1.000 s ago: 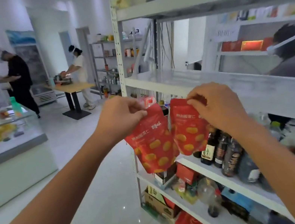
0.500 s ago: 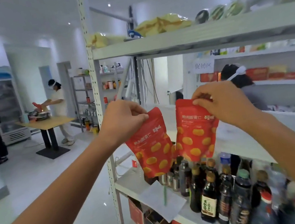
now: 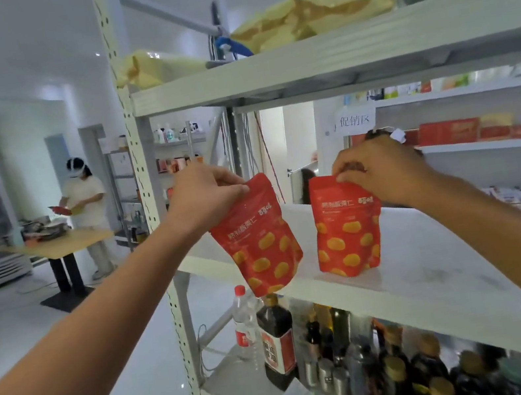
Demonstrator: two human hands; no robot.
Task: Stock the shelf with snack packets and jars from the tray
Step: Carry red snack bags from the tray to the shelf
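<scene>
Two red stand-up snack pouches printed with yellow ovals are at the white metal middle shelf board (image 3: 439, 273), one in each hand.

The left hand (image 3: 207, 199) pinches the top right corner of the left pouch (image 3: 259, 239) between thumb and curled fingers. This pouch hangs tilted, its top edge sloping up to the right and its long axis leaning so that the bottom swings rightward. Its lower end lies across the board's front edge, above a clear water bottle with a red cap (image 3: 244, 322) and a dark sauce bottle with a red label (image 3: 276, 337) on the level below. Whether it touches the board cannot be told.

The right pouch (image 3: 346, 227) stands upright on the board, long axis vertical, printed face toward the camera. The right hand (image 3: 383, 172) pinches its top seam from above, fingers curled over it.

Half a second ago both pouches hung in the air in front of the rack, their edges meeting. Now a clear gap separates them, the right one is down on the board, and the left one leans more.
</scene>
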